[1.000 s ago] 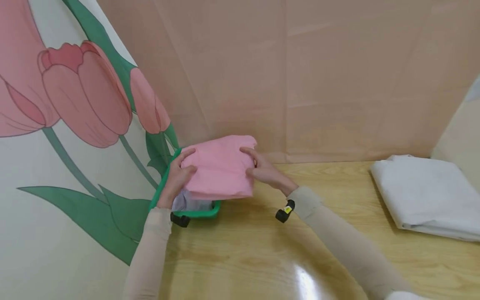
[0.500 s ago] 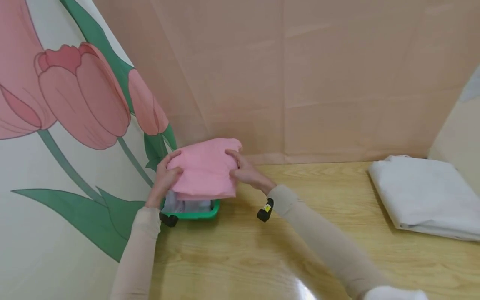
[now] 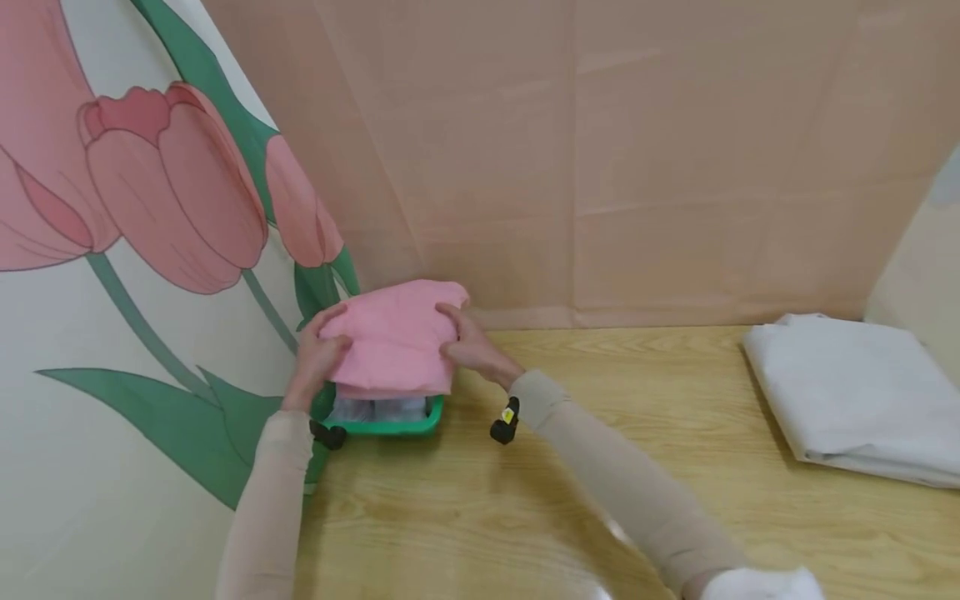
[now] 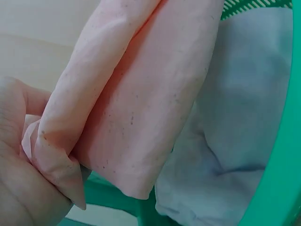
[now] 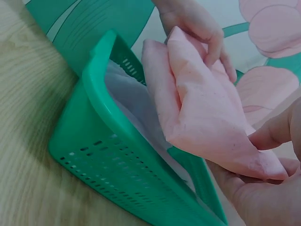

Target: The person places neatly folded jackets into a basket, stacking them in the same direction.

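A folded pink cloth [image 3: 393, 342] is held up between both hands, over a green plastic basket [image 5: 108, 122]. My left hand [image 3: 318, 357] grips its left edge, thumb on top; in the left wrist view the cloth's folded layers bunch against the palm. On the opposite edge, my right hand [image 3: 477, 348] pinches the cloth between thumb and fingers. Inside the basket lies a folded grey-blue cloth [image 4: 240, 94], partly covered from above by the pink one. Between the pink cloth and the basket rim a gap shows in the right wrist view.
The basket stands on a wood-grain surface [image 3: 420, 517], against a wall panel with painted tulips [image 3: 172, 183] on the left. A pinkish-brown sheet [image 3: 637, 167] hangs at the back. Far to the right lies a folded white sheet [image 3: 855, 392].
Both hands have carried the pink cloth to the left and slightly down, so that it sits more squarely over the basket. More of the basket's front rim shows now.
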Available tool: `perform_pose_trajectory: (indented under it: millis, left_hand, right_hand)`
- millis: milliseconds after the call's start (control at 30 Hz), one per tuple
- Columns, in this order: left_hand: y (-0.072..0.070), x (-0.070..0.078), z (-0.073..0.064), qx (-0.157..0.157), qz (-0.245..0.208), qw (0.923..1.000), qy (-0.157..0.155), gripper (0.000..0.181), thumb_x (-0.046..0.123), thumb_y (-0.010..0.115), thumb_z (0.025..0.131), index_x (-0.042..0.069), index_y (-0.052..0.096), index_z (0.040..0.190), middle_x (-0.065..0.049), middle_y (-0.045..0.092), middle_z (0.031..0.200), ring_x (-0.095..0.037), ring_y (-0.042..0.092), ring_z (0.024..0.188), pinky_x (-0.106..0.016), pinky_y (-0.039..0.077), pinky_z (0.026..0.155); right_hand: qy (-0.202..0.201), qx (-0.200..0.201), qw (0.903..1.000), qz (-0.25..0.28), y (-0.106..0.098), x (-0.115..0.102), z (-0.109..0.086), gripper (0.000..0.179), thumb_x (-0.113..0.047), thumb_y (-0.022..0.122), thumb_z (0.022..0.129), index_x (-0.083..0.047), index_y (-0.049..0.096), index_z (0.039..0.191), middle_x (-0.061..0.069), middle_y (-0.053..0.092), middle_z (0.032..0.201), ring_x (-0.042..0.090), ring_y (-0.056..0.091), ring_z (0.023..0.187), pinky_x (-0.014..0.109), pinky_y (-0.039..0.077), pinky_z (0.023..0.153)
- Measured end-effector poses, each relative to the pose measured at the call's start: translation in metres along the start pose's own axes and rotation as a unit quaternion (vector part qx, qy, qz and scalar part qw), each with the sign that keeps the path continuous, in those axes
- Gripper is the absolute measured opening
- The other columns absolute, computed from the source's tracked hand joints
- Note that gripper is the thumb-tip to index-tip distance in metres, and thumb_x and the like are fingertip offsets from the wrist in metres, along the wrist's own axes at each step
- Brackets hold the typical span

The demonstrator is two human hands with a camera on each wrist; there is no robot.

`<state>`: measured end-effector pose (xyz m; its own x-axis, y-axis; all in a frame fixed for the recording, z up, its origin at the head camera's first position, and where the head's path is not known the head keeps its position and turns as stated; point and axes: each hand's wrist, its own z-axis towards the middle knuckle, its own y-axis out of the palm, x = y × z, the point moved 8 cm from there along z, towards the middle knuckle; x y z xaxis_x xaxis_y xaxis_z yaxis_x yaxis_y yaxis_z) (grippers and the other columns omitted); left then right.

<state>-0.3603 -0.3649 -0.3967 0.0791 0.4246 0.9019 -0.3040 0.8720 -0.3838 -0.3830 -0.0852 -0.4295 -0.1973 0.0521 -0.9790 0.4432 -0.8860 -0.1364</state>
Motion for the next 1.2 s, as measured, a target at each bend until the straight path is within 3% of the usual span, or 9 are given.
perform_pose_trajectory:
  millis: [267,367,500,633,700,800,867,933,1200]
  left_hand:
    - [-0.012,-0.021,0.005,-0.008,0.03,0.9993,-0.02,0.063,-0.004,0.064,0.092,0.012,0.059,0.153,-0.014,0.048,0.165,-0.029,0.042,0.145,-0.046,0.041,0.114]
    - [-0.013,-0.032,0.003,-0.023,0.041,0.9983,-0.034,0.062,-0.003,0.062,0.095,0.011,0.056,0.156,-0.015,0.043,0.168,-0.03,0.038,0.15,-0.049,0.041,0.116]
    - [-0.012,-0.042,0.002,-0.04,0.042,0.9971,-0.05,0.062,-0.003,0.056,0.097,0.012,0.053,0.158,-0.017,0.038,0.17,-0.035,0.039,0.144,-0.036,0.05,0.099]
    - [-0.012,-0.044,0.001,-0.048,0.041,0.9969,-0.047,0.063,-0.005,0.052,0.097,0.011,0.052,0.158,-0.017,0.038,0.17,-0.034,0.041,0.137,-0.022,0.045,0.074]
    - [-0.012,-0.045,0.001,-0.054,0.043,0.9965,-0.048,0.063,-0.005,0.051,0.097,0.009,0.051,0.159,-0.018,0.037,0.17,-0.03,0.044,0.133,-0.021,0.045,0.074]
    - [-0.011,-0.047,-0.001,-0.057,0.036,0.9963,-0.053,0.064,-0.007,0.049,0.096,0.007,0.05,0.159,-0.02,0.039,0.168,-0.019,0.056,0.102,-0.02,0.045,0.062]
    - [-0.012,-0.049,-0.002,-0.056,0.031,0.9962,-0.058,0.065,-0.008,0.048,0.096,0.006,0.049,0.159,-0.022,0.039,0.166,-0.011,0.053,0.077,-0.02,0.043,0.056]
    - [-0.012,-0.051,-0.002,-0.055,0.032,0.9961,-0.06,0.065,-0.008,0.047,0.095,0.005,0.048,0.159,-0.024,0.036,0.166,-0.005,0.046,0.063,-0.02,0.042,0.053]
    - [-0.007,-0.064,0.002,-0.075,0.073,0.9921,-0.07,0.065,-0.006,0.045,0.094,0.005,0.048,0.158,-0.026,0.039,0.163,-0.007,0.044,0.058,-0.022,0.042,0.051]
  right_hand:
    - [0.028,-0.004,0.9996,-0.001,0.021,0.012,0.005,0.092,0.014,0.057,0.083,-0.008,0.029,0.168,0.025,0.022,0.174,0.035,0.045,0.141,0.029,0.053,0.088]
    - [0.033,-0.001,0.9992,-0.023,0.026,0.015,0.005,0.089,0.014,0.057,0.085,-0.005,0.031,0.167,0.024,0.023,0.174,0.034,0.043,0.145,0.033,0.053,0.098]
    - [0.034,0.003,0.9988,-0.036,0.029,0.022,0.007,0.086,0.013,0.059,0.086,-0.003,0.031,0.166,0.023,0.028,0.173,0.035,0.037,0.154,0.047,0.043,0.12]
    - [0.031,0.004,0.9977,-0.06,0.033,0.026,0.009,0.082,0.011,0.06,0.09,-0.001,0.031,0.166,0.021,0.032,0.172,0.034,0.032,0.158,0.05,0.034,0.127]
    - [0.029,0.006,0.9964,-0.08,0.035,0.026,0.009,0.08,0.009,0.061,0.092,-0.001,0.032,0.165,0.021,0.033,0.171,0.034,0.031,0.159,0.05,0.031,0.128]
    - [0.023,0.014,0.9936,-0.109,0.037,0.025,0.008,0.077,0.008,0.062,0.092,0.001,0.034,0.164,0.024,0.034,0.17,0.035,0.03,0.159,0.05,0.029,0.129]
    - [0.017,0.019,0.9904,-0.136,0.038,0.024,0.009,0.076,0.007,0.063,0.093,0.003,0.035,0.163,0.026,0.034,0.169,0.037,0.032,0.158,0.049,0.03,0.129]
    - [0.011,0.026,0.9873,-0.157,0.038,0.024,0.009,0.074,0.006,0.064,0.093,0.007,0.036,0.161,0.029,0.034,0.167,0.039,0.034,0.156,0.049,0.031,0.129]
    - [0.023,0.022,0.9758,-0.216,0.038,0.029,0.011,0.072,-0.001,0.066,0.094,0.013,0.038,0.158,0.035,0.024,0.169,0.045,0.034,0.156,0.047,0.034,0.127]
